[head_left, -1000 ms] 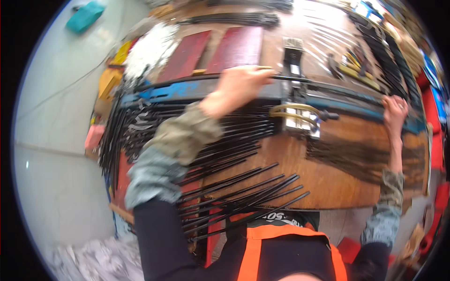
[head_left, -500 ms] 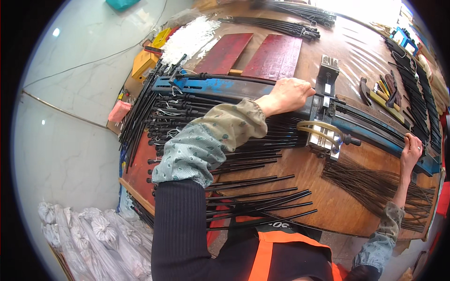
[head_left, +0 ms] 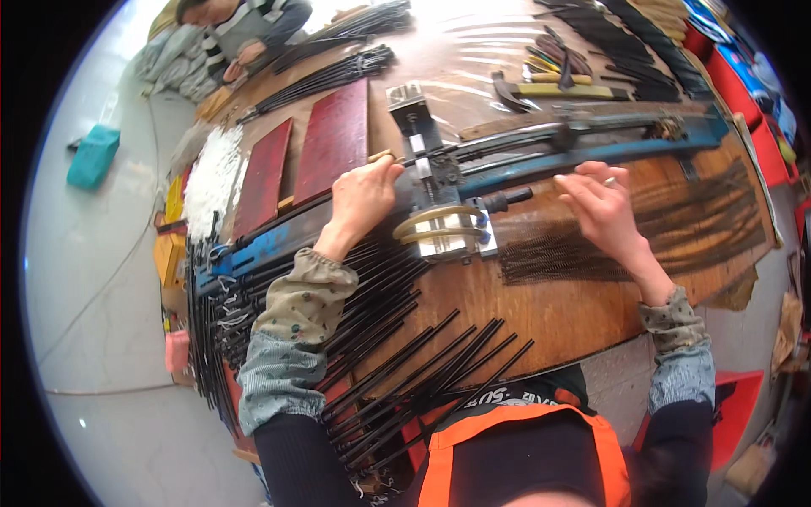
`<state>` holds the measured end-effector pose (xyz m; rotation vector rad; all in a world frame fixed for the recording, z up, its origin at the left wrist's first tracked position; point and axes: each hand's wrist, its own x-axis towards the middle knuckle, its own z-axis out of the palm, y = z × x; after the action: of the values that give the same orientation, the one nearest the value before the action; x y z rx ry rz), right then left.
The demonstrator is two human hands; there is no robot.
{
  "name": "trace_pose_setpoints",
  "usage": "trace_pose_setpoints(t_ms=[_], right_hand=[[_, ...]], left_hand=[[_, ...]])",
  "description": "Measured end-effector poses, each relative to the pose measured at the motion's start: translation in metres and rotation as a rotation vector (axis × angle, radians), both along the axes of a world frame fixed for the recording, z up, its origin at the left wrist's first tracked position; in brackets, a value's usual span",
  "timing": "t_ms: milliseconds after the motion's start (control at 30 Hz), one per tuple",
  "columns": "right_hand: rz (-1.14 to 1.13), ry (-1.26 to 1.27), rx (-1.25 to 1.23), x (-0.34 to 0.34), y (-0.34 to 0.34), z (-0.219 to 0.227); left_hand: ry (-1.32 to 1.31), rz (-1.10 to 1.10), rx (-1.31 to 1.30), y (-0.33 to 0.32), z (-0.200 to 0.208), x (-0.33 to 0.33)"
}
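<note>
My left hand (head_left: pixel 363 198) is closed on a thin black rod (head_left: pixel 414 159) at the left side of the metal clamp block (head_left: pixel 411 110). The block sits across a long blue rail (head_left: pixel 549 160) with black rods along it. Two curved yellowish hoses (head_left: pixel 435 216) and a black knob (head_left: pixel 508 199) are at the block's near end. My right hand (head_left: pixel 601 203) hovers over the near side of the rail, right of the knob. Its fingers are bent together in a loose pinch; anything between them is too small to make out. Thin dark coil springs (head_left: pixel 591 241) lie below it.
Many black rods (head_left: pixel 422 355) stick out over the table's near left. Red boards (head_left: pixel 334 139), a white pile (head_left: pixel 211 182) and black rod bundles (head_left: pixel 338 74) lie farther back. A hammer (head_left: pixel 557 89) rests beyond the rail. Another person (head_left: pixel 245 38) sits at the far left.
My view has turned to the right. My right hand has come from the rail's right end back toward the clamp block. My left hand stays at the block's left side.
</note>
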<state>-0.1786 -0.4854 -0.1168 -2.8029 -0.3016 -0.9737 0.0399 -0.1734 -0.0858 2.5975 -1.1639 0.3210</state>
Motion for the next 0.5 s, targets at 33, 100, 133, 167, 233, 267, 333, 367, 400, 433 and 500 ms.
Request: trace_pose_setpoints(t_ms=[33,100,133,167,233,267,333,367,400,433,500], right_hand=[[0.009,0.018,0.045,-0.003,0.005,-0.002],[0.0,0.033,0.08,-0.011,0.012,-0.004],[0.014,0.044,0.11,-0.011,0.016,-0.004],[0.004,0.043,0.111,-0.01,0.019,-0.004],[0.038,0.045,0.125,-0.006,0.027,-0.004],[0.029,0.051,0.125,-0.001,0.03,-0.005],[0.141,0.068,0.322,0.02,0.038,-0.017],[0.199,0.055,0.443,0.028,0.046,-0.021],[0.222,0.095,0.481,0.027,0.042,-0.019],[0.253,0.141,0.533,0.025,0.046,-0.016],[0.242,0.232,0.63,0.027,0.043,-0.019]], left_hand=[[0.011,0.012,0.007,-0.003,0.004,0.0],[0.037,0.006,0.036,-0.003,0.004,-0.001],[0.059,0.023,0.059,-0.003,0.004,0.0],[0.058,0.013,0.061,-0.001,0.003,0.001],[0.056,0.024,0.083,0.003,-0.002,0.003],[0.063,0.014,0.083,0.003,-0.003,0.002],[-0.015,-0.016,-0.016,0.002,-0.006,0.0],[-0.016,0.007,0.029,0.0,-0.005,0.0],[-0.029,0.002,0.019,-0.004,-0.004,0.0],[-0.036,0.008,0.022,0.001,-0.006,0.0],[-0.113,-0.043,-0.003,0.004,-0.01,0.005]])
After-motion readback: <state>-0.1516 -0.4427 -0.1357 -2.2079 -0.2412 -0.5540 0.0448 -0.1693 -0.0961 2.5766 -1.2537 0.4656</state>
